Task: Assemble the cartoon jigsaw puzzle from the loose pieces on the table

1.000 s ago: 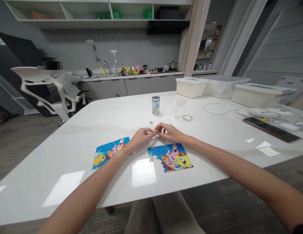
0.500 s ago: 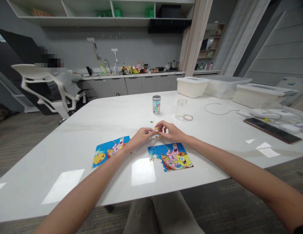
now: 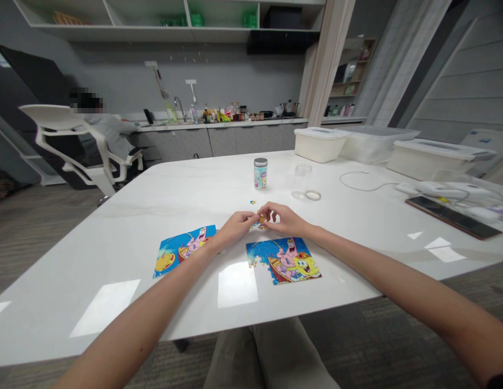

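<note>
Worktop (image 3: 125,232) glossy, white, faintly veined, window light mirrored near its near edge; partly assembled puzzle (image 3: 294,265) lying flat close to the middle of the near edge, thin and seamed, with a ragged, knobbed gap at its lower left corner; printed sheet (image 3: 167,256) laid flat toward the left edge, smooth, partly covered by the left forearm.

Small yellow piece (image 3: 262,219) held above the worktop's middle, beyond the puzzle; grasped by the right hand (image 3: 287,220) between thumb and forefinger; left hand (image 3: 237,227) brought up against it, thumb and forefinger close together, but whether its grip is clenched on the piece cannot be told; loose pieces (image 3: 257,227) scattered beneath the fingertips, partly hidden; lone blue-and-yellow piece (image 3: 253,202) set farther toward the far edge.

Beyond it, a printed cylindrical can (image 3: 260,177) stood upright, metallic lid on; clear jar (image 3: 302,182) beside it, with a flat, round lid (image 3: 313,195).

Against the earlier frame: more of the piece's yellow face exposed; right thumb and forefinger slightly wider apart; puzzle gap unchanged.
</note>
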Demonstrator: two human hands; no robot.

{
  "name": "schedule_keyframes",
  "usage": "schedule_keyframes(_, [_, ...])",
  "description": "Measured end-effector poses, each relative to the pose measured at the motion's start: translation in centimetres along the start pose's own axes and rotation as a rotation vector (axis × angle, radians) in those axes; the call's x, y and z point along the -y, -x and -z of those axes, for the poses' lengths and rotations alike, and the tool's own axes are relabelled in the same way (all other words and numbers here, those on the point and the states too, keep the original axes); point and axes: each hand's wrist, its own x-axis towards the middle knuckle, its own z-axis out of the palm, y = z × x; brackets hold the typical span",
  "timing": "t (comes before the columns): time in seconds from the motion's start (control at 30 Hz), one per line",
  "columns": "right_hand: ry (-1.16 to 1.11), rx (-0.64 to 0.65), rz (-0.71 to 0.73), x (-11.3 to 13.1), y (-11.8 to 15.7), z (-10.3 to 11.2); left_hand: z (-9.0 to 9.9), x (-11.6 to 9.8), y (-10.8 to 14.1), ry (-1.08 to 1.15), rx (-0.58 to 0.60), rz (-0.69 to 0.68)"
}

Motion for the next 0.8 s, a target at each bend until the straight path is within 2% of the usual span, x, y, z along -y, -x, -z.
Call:
schedule_keyframes(0.43, [-0.029,0.009,-0.110,-0.81,0.11,-0.04,-0.07,-0.36,0.12,0.003,0.002,0.011])
schedule_keyframes(0.8, [-0.058,0.033,-0.063,0.02,0.07,0.05,-0.26,-0.73,0.30,0.049,-0.010,0.011])
